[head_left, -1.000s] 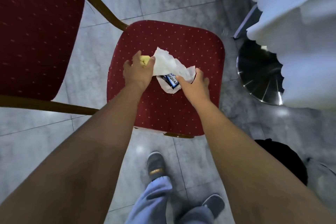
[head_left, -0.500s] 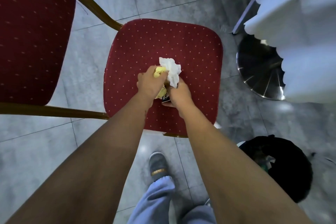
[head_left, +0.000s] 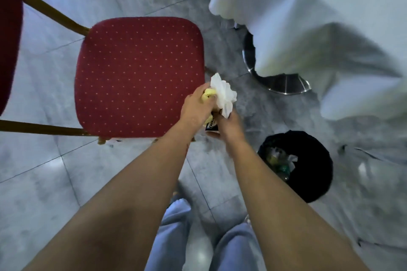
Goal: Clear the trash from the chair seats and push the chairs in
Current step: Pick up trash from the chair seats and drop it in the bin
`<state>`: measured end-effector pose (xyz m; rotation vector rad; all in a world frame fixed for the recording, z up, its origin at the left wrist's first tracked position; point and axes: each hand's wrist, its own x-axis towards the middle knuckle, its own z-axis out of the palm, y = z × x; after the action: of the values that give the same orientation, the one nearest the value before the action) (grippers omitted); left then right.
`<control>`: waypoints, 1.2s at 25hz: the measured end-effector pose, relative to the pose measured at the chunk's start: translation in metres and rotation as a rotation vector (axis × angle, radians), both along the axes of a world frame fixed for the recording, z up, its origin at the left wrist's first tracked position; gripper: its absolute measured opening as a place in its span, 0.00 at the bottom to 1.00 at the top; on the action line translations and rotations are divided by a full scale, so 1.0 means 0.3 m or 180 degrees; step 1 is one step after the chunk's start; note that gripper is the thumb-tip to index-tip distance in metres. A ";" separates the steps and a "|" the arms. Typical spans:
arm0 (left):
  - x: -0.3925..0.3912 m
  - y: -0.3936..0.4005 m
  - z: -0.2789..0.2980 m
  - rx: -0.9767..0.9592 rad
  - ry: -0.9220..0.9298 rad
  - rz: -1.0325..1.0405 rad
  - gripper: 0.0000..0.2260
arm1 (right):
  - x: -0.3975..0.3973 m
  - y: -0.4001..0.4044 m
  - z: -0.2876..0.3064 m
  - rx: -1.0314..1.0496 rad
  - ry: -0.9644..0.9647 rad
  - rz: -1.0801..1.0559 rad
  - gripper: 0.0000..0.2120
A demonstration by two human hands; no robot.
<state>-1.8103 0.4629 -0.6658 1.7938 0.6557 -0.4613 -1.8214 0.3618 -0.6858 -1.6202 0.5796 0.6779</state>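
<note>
- Trash bundle (head_left: 222, 94): a crumpled white napkin, a yellow scrap and a dark printed wrapper, held together between both hands past the right front corner of the red chair seat (head_left: 138, 77), over the grey floor (head_left: 44, 182).
- Left hand (head_left: 197, 109): fingers curled round the yellow scrap and the near side of the napkin, thumb on top.
- Right hand (head_left: 229, 126): fingers curled under the bundle, gripping the wrapper and the lower napkin tail. Neither hand is slack or spread.
- Seat status: no trash shows on the dotted upholstery; this chair's clearing looks complete, and the push-in is not yet done.
- Step in hand, as judged: carry the bundle to the black bin (head_left: 301, 165), which stands on the floor to the right of the right forearm and below the hands.
- Procedure: keep both grips closed until the bundle is directly above the bin mouth. The napkin is light and loose at its upper edge, so it will probably drift if dropped from height; lower it close to the rim first.
- Release order: let go with the right hand first so the wrapper falls, then the left.
- Hazard: small pieces could slip from between the palms onto the floor during the sideways move.
- Nearby: the white tablecloth (head_left: 319, 28) hangs beside the route, with the metal table base (head_left: 284, 86) under it. A second red chair (head_left: 8, 46) stands at the left edge.
</note>
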 end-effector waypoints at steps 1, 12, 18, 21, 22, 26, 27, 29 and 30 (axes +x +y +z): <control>-0.019 -0.084 0.007 -0.0092 -0.0012 -0.0059 0.22 | -0.028 -0.088 0.001 -0.0022 -0.0006 -0.0066 0.11; -0.234 -0.959 -0.123 -0.0558 0.0840 -0.0266 0.22 | -0.344 -0.982 -0.135 -0.0495 0.0200 -0.0561 0.17; -0.289 -1.185 -0.288 -0.0491 0.1150 -0.0489 0.16 | -0.431 -1.209 -0.267 -0.0584 0.0601 -0.0807 0.18; -0.285 -1.231 -0.355 -0.0435 0.1225 -0.0563 0.21 | -0.427 -1.261 -0.328 -0.0494 0.0828 -0.0844 0.18; -0.277 -1.241 -0.376 -0.0424 0.1267 -0.0586 0.24 | -0.418 -1.272 -0.346 -0.0464 0.0904 -0.0853 0.18; -0.259 -1.253 -0.417 -0.0302 0.1516 -0.0763 0.30 | -0.381 -1.294 -0.400 -0.0326 0.1064 -0.0871 0.19; -0.258 -1.252 -0.423 -0.0282 0.1564 -0.0866 0.30 | -0.372 -1.296 -0.410 -0.0326 0.1040 -0.0880 0.21; -0.252 -1.247 -0.429 -0.0234 0.1631 -0.1003 0.28 | -0.359 -1.297 -0.428 -0.0382 0.1021 -0.0933 0.26; -0.250 -1.245 -0.429 -0.0197 0.1630 -0.1036 0.27 | -0.357 -1.298 -0.435 -0.0400 0.1012 -0.0983 0.26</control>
<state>-1.8852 0.0894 -0.7945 1.7367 0.6847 -1.1741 -1.9287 -0.0277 -0.8164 -1.5021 1.0986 0.6808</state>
